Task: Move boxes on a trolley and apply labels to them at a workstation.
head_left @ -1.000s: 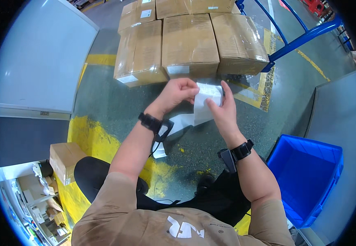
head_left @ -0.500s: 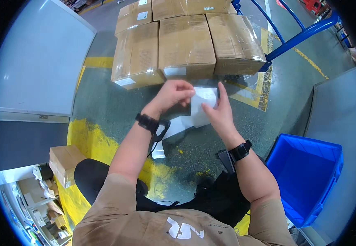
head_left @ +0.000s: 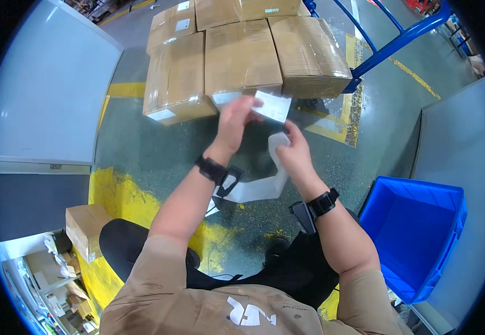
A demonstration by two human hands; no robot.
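Observation:
A white printed label (head_left: 273, 106) is pinched at its left edge by the fingers of my left hand (head_left: 234, 123), close in front of the middle cardboard box (head_left: 243, 56). My right hand (head_left: 296, 159) is closed on a long white strip of label backing (head_left: 253, 190), which curls down and back toward my left wrist. The right fingertips are close to the label's lower corner; whether they touch it I cannot tell. Motion blurs the left fingers a little. Straps with black devices sit on both my wrists.
More taped boxes (head_left: 175, 72) are stacked ahead beside a blue trolley handle (head_left: 401, 47). A blue plastic crate (head_left: 415, 234) stands at my right. Left of my knee sits a small carton (head_left: 88, 226). Pale panels (head_left: 47, 78) stand on both sides.
The label has come away from the strip and moved up toward the boxes with my left hand. My right hand has moved slightly down, and the strip now hangs in a curve.

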